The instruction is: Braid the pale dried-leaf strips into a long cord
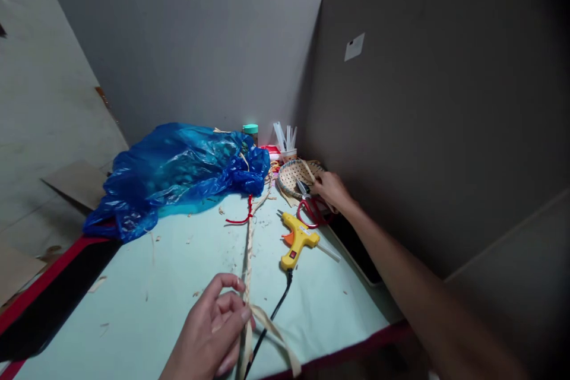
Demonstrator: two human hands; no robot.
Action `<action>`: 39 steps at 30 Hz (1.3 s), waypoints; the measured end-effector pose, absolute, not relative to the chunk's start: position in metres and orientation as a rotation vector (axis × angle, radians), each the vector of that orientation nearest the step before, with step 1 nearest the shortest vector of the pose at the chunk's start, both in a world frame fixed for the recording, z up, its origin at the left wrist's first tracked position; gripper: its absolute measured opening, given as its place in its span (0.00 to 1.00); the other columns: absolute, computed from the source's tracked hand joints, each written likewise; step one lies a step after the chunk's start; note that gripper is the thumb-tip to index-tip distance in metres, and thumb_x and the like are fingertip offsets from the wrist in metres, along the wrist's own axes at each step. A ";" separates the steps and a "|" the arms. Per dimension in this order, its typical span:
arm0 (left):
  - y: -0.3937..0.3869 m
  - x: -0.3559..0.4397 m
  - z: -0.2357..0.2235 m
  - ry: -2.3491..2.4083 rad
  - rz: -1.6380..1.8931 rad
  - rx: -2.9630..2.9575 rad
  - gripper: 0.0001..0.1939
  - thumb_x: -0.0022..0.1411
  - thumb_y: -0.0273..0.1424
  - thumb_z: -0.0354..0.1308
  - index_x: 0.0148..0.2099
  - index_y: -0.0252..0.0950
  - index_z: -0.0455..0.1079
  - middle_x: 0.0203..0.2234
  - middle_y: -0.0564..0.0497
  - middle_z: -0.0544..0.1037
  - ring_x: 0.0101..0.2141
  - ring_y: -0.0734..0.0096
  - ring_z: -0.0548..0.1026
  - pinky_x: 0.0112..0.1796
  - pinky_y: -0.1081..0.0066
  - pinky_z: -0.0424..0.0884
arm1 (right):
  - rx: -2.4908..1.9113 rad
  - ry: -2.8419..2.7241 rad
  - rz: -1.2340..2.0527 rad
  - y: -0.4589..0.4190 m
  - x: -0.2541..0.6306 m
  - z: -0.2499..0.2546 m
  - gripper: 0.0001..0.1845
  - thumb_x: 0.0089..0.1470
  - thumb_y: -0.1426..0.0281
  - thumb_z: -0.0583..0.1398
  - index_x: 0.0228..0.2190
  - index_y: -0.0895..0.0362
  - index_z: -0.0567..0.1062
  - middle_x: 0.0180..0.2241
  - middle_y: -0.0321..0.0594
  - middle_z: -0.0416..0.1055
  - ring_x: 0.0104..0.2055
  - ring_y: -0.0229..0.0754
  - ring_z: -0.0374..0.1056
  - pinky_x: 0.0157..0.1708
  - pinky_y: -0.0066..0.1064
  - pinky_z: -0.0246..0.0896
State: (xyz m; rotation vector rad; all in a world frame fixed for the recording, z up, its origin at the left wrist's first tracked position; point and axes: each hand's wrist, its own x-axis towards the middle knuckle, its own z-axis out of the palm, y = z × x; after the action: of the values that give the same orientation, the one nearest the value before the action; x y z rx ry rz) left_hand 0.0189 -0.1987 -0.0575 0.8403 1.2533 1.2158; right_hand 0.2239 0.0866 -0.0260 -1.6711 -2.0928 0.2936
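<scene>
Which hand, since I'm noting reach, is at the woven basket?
The right hand, beside the red-handled tool; the left hand is nearer the camera, holding the braided strip.

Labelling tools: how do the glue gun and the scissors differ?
The glue gun is yellow with an orange trigger; the scissors have red handles and metal blades.
The glue gun has a black cord; the scissors have none.
Both point away from the person.

Pale braid [249, 249], flat ends loose, running centre to bottom centre; round woven basket [288, 174], right of centre.
</scene>
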 end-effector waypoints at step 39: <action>-0.210 0.030 -0.048 1.312 1.273 0.865 0.11 0.53 0.34 0.65 0.34 0.31 0.74 0.19 0.56 0.69 0.18 0.81 0.57 0.19 0.78 0.53 | -0.773 -1.649 1.964 -0.135 0.189 -0.046 0.13 0.53 0.61 0.61 0.30 0.59 0.70 0.23 0.32 0.62 0.24 0.32 0.54 0.24 0.25 0.49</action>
State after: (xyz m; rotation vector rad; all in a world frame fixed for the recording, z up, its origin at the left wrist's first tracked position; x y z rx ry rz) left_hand 0.0303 -0.2105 -0.0476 0.8647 1.3118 1.2725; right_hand 0.1891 -0.1354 -0.0464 -0.7729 -1.6493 1.9645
